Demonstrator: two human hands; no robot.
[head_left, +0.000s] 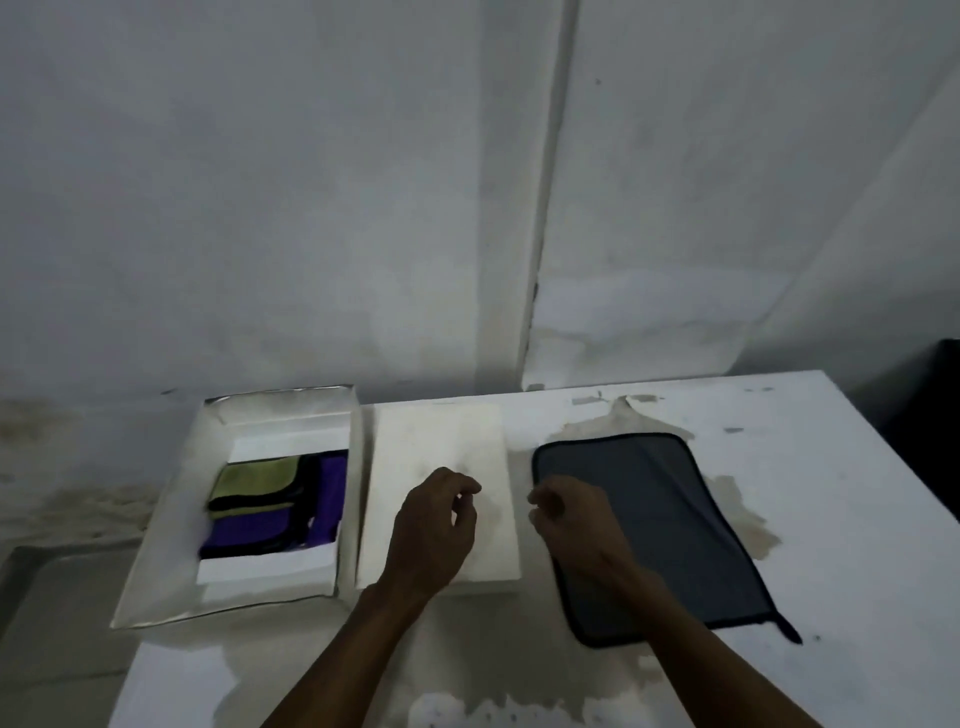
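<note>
To the left of the left hand, a box (156, 545) is seen with folded cloths (270, 504), green and purple, packed inside. The left hand (434, 525) is held over a white lid (441, 431), its fingers loosely curled with nothing seen between them. Just to its right, the right hand (569, 519) is held the same way, empty, over the left edge of the grey cloth (660, 525). The cloth is laid flat on the table (841, 519) and stretches away to that hand's right. The fold is judged best begun by pinching two corners of one edge, so that the edges are matched squarely and the cloth is sized to the box.
</note>
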